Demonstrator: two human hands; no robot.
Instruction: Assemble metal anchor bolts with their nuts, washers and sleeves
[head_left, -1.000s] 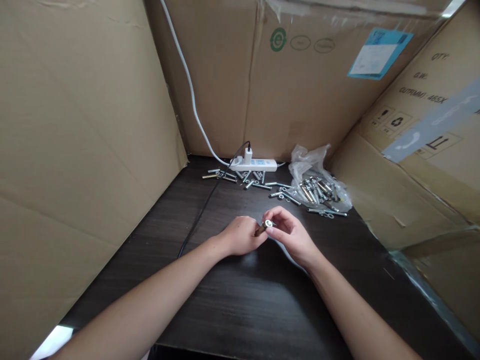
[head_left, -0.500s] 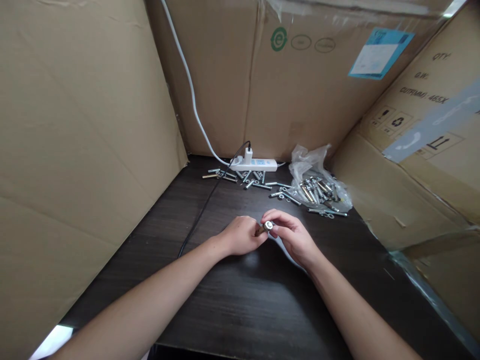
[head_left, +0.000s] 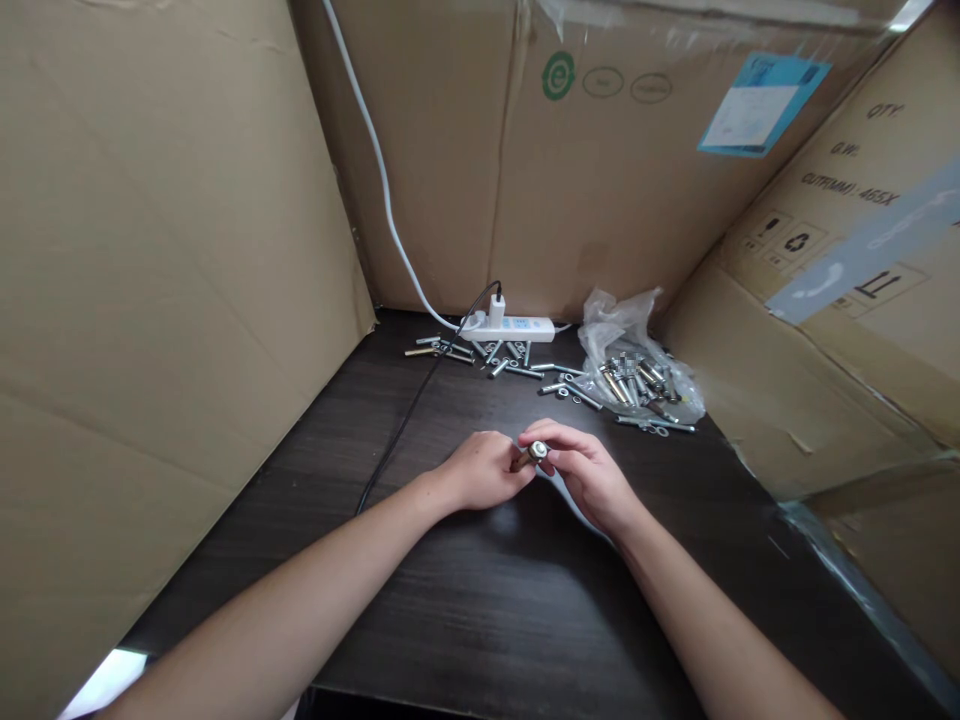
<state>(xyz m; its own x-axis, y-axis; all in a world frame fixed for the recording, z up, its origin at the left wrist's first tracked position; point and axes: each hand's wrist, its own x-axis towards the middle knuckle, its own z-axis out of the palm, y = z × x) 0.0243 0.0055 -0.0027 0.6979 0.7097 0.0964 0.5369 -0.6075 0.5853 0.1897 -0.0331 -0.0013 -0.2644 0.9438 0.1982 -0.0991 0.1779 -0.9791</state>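
Note:
My left hand (head_left: 487,470) is closed around an expansion bolt (head_left: 523,461) with a brass-coloured sleeve, most of which is hidden in the fist. A silvery nut (head_left: 538,451) sits on the bolt's end, which points up toward me and to the right. On that end the thumb and bent forefinger of my right hand (head_left: 589,475) pinch the nut from its sides. Both hands are just above the dark table (head_left: 450,600), near its middle.
Loose bolts and washers (head_left: 517,368) lie in front of a white power strip (head_left: 529,329). A clear plastic bag (head_left: 619,320) full of bolts stands at the back right. A black cable (head_left: 405,420) crosses the table on the left. Cardboard boxes (head_left: 435,150) wall three sides.
The fingers of my right hand have shifted slightly around the nut, which shows turned a little. My left hand stays where it was.

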